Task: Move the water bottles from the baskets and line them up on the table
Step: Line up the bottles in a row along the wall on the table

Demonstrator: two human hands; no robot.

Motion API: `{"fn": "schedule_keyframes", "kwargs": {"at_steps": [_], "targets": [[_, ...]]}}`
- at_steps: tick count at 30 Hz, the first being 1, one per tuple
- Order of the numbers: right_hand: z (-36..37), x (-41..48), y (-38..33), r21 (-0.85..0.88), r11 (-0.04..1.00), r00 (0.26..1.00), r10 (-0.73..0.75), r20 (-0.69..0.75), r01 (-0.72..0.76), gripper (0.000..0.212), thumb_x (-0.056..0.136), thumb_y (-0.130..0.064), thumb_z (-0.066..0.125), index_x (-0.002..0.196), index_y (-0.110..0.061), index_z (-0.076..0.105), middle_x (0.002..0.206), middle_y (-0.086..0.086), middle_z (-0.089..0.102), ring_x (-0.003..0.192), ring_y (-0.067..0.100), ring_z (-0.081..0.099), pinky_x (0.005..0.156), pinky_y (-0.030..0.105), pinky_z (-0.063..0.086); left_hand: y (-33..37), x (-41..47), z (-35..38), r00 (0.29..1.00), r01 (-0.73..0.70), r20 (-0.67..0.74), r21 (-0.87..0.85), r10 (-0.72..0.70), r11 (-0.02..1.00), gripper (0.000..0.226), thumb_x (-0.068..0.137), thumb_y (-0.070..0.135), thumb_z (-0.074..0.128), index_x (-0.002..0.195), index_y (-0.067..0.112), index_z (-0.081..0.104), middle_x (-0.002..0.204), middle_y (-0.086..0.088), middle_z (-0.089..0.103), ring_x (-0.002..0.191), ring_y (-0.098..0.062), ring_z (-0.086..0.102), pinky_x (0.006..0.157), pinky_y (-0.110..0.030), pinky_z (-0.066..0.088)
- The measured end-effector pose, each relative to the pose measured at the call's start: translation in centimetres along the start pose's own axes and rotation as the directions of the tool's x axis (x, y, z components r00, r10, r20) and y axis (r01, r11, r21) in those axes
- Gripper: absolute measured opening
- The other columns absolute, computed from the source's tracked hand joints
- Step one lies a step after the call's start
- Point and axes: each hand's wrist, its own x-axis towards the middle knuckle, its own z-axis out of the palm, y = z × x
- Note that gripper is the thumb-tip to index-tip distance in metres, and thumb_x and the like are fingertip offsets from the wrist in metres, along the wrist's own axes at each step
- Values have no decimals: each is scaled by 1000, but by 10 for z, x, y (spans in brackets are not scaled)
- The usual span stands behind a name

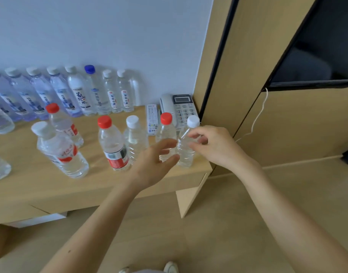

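Placing step: both hands sit at the bench's (41,184) right end. The right hand (214,146) loosely pinches a white-capped bottle (186,152) standing there; the left hand (155,164) is spread beside a red-capped bottle (166,133). Next, I judge, release and straighten the near row.

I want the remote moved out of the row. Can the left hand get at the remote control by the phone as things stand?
Probably not directly: the left hand sits in front of the red-capped bottle and white-capped bottle, which stand between it and the remote control. It would likely have to reach over them.
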Motion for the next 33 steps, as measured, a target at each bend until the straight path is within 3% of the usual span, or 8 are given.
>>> {"fn": "schedule_keyframes", "kwargs": {"at_steps": [4,6,10,12,22,28,31,33], "targets": [[-2,7,16,69,995,976,-50,-214,66,26,84,-14,62,110,-17,63,102,-5,53,77,11,54,69,7,39,7,2,12,998,29,-53,12,-29,1000,31,88,24,58,119,27,55,109,23,55,105,-2,56,72,0,40],[4,15,21,40,996,959,-67,-275,81,36,84,-18,62,119,-19,56,115,-2,48,80,10,51,70,11,36,6,-1,16,997,50,-60,15,-49,999,31,88,25,58,118,27,55,108,23,55,106,-3,56,74,-3,40],[21,39,26,13,1000,985,-9,-172,11,57,84,-27,63,134,-19,37,133,6,34,110,19,47,86,22,35,3,-7,21,992,102,-80,20,-100,995,31,88,25,59,119,26,55,108,19,56,107,-6,58,87,-20,45],[29,48,27,1,1000,993,24,-114,-24,59,84,-28,62,136,-19,35,133,9,34,114,24,46,88,26,37,3,-10,22,990,114,-82,24,-112,993,31,88,26,59,118,26,55,107,20,56,107,-7,58,92,-26,46],[32,57,29,-11,1000,990,21,-138,-23,35,86,-21,59,118,-12,49,119,11,48,102,29,52,80,30,38,-5,3,27,986,147,-87,22,-144,989,32,89,25,57,121,25,54,108,17,54,108,-6,56,88,-21,43],[26,45,20,-4,990,989,-141,-34,141,32,80,-23,69,108,-14,58,108,4,53,86,15,48,77,23,36,-20,10,33,983,173,-70,54,-169,983,46,85,26,62,128,25,46,125,9,54,111,-9,54,88,-23,43],[13,41,3,105,980,985,-167,-43,171,30,72,-23,75,99,-17,61,94,-6,56,77,7,48,71,19,39,-30,6,28,986,159,-53,30,-157,987,65,79,26,70,134,27,36,135,7,46,121,-13,48,99,-35,43],[2,40,-14,212,962,985,-171,-15,171,29,68,-21,79,93,-21,63,82,-15,56,68,-3,50,62,8,39,-36,1,21,991,131,-40,17,-130,991,73,75,28,73,135,33,31,135,11,45,124,-6,43,104,-36,40]]}}
